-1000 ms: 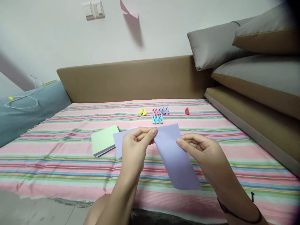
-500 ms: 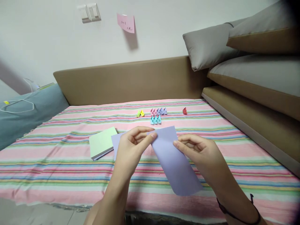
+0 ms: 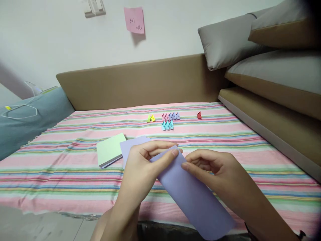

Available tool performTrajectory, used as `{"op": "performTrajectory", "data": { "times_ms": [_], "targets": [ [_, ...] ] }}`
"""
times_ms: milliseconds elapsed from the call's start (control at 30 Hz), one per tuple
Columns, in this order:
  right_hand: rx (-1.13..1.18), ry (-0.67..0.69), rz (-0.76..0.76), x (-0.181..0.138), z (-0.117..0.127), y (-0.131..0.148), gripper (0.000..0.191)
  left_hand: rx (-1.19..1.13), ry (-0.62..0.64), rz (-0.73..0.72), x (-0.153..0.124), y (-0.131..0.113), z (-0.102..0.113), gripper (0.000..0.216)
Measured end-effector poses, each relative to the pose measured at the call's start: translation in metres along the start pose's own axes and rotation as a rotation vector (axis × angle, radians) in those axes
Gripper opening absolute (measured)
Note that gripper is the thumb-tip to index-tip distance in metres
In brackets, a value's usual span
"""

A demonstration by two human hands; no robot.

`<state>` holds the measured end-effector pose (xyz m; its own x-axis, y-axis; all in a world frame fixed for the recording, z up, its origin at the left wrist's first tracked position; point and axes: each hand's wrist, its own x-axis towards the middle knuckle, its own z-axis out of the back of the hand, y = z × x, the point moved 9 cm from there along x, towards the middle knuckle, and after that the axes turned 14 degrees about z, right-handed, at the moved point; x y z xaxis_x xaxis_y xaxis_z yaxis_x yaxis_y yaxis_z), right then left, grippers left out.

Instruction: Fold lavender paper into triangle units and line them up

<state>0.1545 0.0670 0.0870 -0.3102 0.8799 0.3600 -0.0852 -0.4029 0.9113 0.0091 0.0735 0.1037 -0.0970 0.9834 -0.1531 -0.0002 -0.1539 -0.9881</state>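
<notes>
Both my hands hold a long lilac paper strip [image 3: 193, 197] above the striped bedspread [image 3: 75, 174]. My left hand [image 3: 145, 170] pinches the strip's far end between thumb and forefinger. My right hand [image 3: 215, 174] pinches the same end from the right side, fingers curled. The strip slants down toward me to the lower right. Another lilac sheet [image 3: 130, 145] lies flat behind my left hand, beside a stack of paper with a pale green top sheet [image 3: 110, 152].
Several small folded paper pieces lie further back: yellow [image 3: 150, 118], pink and lilac [image 3: 171, 116], light blue [image 3: 167, 125], one red [image 3: 199, 115]. A brown headboard [image 3: 135, 83] and stacked cushions [image 3: 271, 67] border the bed. A pink note [image 3: 134, 20] hangs on the wall.
The lilac strip has tilted flatter and come closer to me, its near end now lower right. Both hands moved slightly down and nearer each other at the strip's far end.
</notes>
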Motion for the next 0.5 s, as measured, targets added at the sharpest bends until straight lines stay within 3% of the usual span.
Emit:
{"op": "performTrajectory", "data": {
  "times_ms": [500],
  "targets": [
    [0.022, -0.002, -0.045, -0.0022, 0.0004, -0.0033, 0.012, 0.025, -0.02, 0.065, 0.0048, 0.0078, 0.002, 0.018]
  ]
}}
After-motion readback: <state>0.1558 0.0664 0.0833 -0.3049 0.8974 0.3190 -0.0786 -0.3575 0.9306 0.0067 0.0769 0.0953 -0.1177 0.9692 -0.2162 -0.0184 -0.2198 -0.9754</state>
